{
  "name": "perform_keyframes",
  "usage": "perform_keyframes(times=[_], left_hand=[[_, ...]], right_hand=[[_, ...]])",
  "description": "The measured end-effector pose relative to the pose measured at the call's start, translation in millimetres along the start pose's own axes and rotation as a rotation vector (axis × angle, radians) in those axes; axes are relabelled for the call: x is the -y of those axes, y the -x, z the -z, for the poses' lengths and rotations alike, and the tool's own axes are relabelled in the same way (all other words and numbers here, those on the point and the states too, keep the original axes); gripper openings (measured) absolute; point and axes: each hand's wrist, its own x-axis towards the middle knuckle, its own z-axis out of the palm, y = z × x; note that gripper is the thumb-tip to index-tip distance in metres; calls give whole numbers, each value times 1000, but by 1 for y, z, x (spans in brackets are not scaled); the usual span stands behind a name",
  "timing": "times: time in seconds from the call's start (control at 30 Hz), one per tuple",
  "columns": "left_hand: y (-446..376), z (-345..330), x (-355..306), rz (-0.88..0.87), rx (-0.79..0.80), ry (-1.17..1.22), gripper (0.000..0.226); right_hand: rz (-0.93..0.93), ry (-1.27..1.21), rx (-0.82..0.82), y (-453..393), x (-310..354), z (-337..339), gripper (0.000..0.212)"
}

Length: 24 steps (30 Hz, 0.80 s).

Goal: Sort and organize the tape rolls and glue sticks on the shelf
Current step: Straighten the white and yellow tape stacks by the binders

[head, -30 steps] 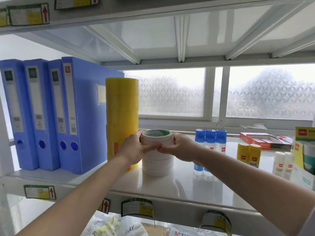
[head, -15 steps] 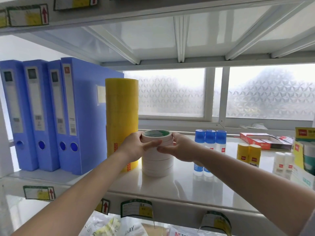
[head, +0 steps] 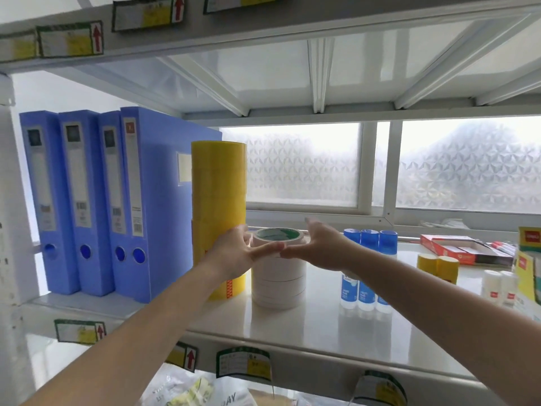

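The shelf labels (head: 70,39) are too blurred to read; the yellow box (head: 530,265) is cut off at right.

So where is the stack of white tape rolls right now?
The stack of white tape rolls stands mid-shelf between both hands, just right of the tall yellow tape stack and left of the three blue-capped glue bottles.

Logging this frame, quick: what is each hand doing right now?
Left hand: open, fingers against the white tape stack.
Right hand: open, holding nothing.

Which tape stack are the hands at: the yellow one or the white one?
The short white tape stack with the green-cored top roll; both hands flank it. The tall yellow stack stands left.
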Motion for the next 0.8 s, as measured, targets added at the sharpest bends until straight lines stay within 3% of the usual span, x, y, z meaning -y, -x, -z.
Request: perform_keyframes(times=[0.03,0.17,0.27,0.43,0.53,0.57,0.67,0.8], left_hand=[[4,8,-3,6,-42,-27,110],[18,48,-7,-100,-304,-96,75],[21,67,-1,-100,-491,-125,67],[8,64,22,177,-275,-134,103],[-5,55,30,233,-243,-77,99],[-8,53,32,229,-246,-55,98],[-18,46,43,209,-297,-2,103],[-18,36,45,183,-387,45,90]], right_hand=[[23,50,-31,-5,4,4,64],[80,69,-73,-24,33,13,64],[63,76,-49,-36,55,6,91],[-16,107,17,-57,82,-13,77],[-61,45,51,-67,89,-22,54],[-68,25,65,-69,91,-26,53],[-69,8,89,-78,91,-38,78],[-73,-14,68,-82,87,-45,81]])
